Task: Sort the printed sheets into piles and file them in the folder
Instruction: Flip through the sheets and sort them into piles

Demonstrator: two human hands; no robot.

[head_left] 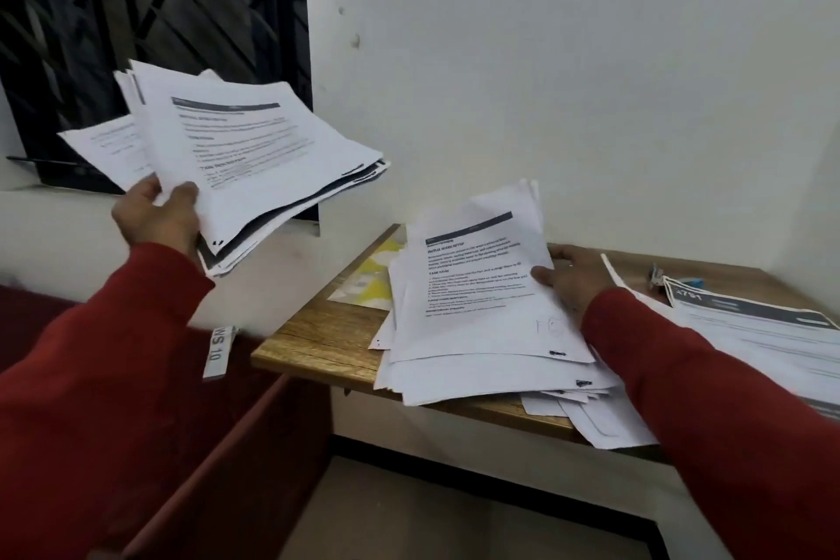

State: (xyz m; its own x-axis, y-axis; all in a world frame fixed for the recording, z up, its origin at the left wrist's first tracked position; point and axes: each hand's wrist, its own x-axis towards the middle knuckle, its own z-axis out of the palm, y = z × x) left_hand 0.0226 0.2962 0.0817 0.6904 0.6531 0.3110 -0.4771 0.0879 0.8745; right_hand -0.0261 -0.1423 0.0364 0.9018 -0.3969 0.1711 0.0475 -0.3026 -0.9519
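My left hand [157, 216] grips a thick, fanned stack of printed sheets [236, 155] by its near corner, raised in the air left of the table. My right hand [570, 277] holds the right edge of a printed sheet [477, 277], thumb on top, lifted slightly at its far end over a loose pile of sheets [477, 377] on the wooden table [318, 341]. The pile hangs over the table's front edge. A yellow-and-white patterned folder [370, 282] lies partly under the pile at its left. Another pile with dark headers [763, 332] sits at the right.
White walls close the table in at the back and right. A dark window with a metal grille [150, 14] stands behind the raised stack. A small clip and a blue item [672, 280] lie at the table's back. Red upholstery [136, 423] fills the lower left.
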